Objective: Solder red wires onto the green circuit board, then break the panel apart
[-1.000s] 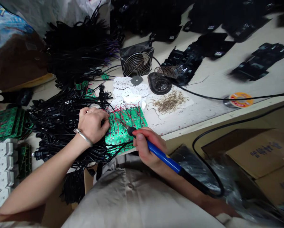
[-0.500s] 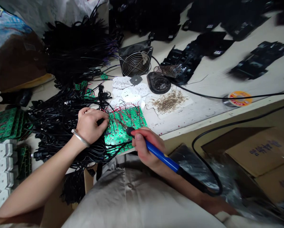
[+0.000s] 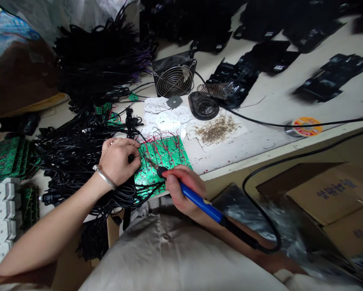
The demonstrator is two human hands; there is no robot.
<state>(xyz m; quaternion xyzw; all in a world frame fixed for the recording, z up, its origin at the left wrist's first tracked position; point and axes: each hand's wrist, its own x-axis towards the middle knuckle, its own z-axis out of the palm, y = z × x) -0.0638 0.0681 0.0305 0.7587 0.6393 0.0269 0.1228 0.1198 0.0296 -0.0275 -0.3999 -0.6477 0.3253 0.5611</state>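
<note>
A green circuit board (image 3: 166,155) with thin red and black wires lies at the near edge of the bench. My right hand (image 3: 184,188) is closed around a blue-handled soldering iron (image 3: 199,200), and the iron's tip touches the board near its left side. My left hand (image 3: 119,159), with a silver bangle on the wrist, rests at the board's left edge. Its fingers are pinched together on something small and dark that I cannot make out. A tangle of black cables (image 3: 75,157) lies under and around the left hand.
Behind the board are white round discs (image 3: 169,117), a small black fan (image 3: 174,76), a coiled iron stand with black tray (image 3: 204,105), and a patch of solder scraps (image 3: 216,129). A solder spool (image 3: 305,126) sits right. Green boards (image 3: 5,155) stack left; cardboard boxes (image 3: 330,194) lie below the bench.
The soldering iron and my right hand have shifted a little left along the board. My left hand has barely moved.
</note>
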